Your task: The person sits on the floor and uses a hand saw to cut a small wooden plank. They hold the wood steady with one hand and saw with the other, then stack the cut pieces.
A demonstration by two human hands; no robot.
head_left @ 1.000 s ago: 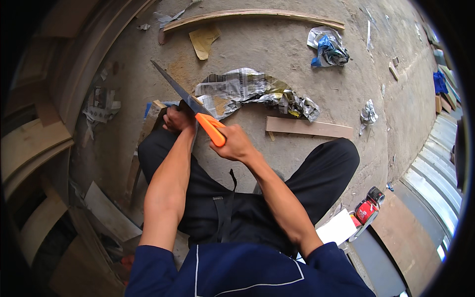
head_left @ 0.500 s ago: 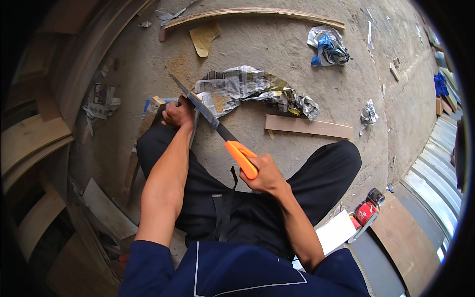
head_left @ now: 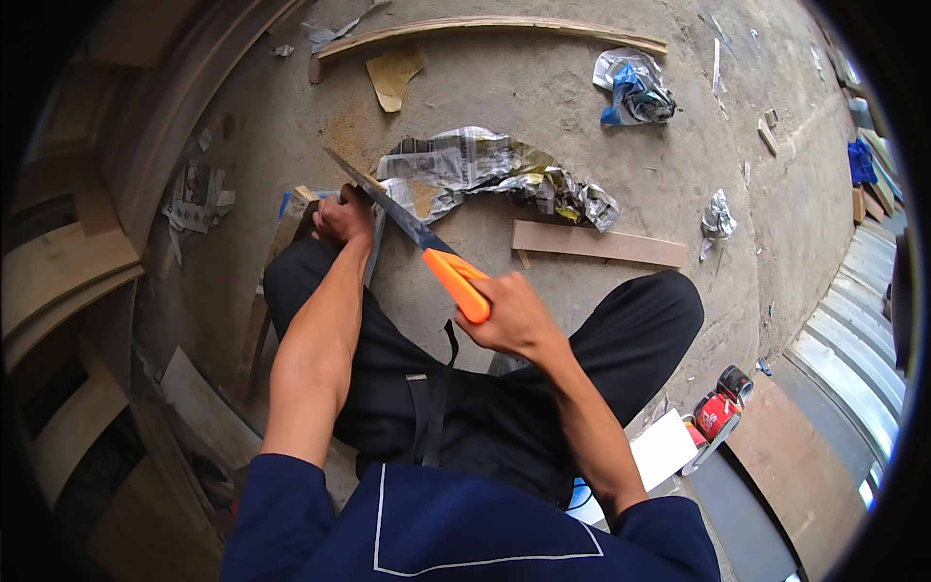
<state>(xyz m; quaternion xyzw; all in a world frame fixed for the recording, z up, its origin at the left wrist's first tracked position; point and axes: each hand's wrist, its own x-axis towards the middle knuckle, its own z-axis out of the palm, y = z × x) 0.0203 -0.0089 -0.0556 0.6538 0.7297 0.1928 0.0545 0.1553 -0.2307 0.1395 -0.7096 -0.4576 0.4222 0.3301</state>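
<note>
My right hand (head_left: 509, 315) is closed round the orange handle of a hand saw (head_left: 454, 283). The saw's dark blade slants up and to the left, its tip past my left fist. Beside the blade, my left hand (head_left: 343, 215) is clenched on a piece of wood (head_left: 304, 197) by my left knee; the fingers partly hide the wood. Blade and wood meet close to my knuckles, though the cut itself cannot be made out. A crumpled newspaper sheet (head_left: 456, 163) with sawdust on it lies just right of the blade.
A short flat board (head_left: 599, 242) lies ahead of my right knee, and a long wooden strip (head_left: 495, 24) lies farther off. Wooden frames (head_left: 73, 262) stand at the left. A red and black roll-like object (head_left: 718, 412) sits at the right near a white sheet (head_left: 663, 449).
My right hand and the saw have shifted slightly up and left, pushing the blade farther past my left hand. My left hand keeps its grip on the wood.
</note>
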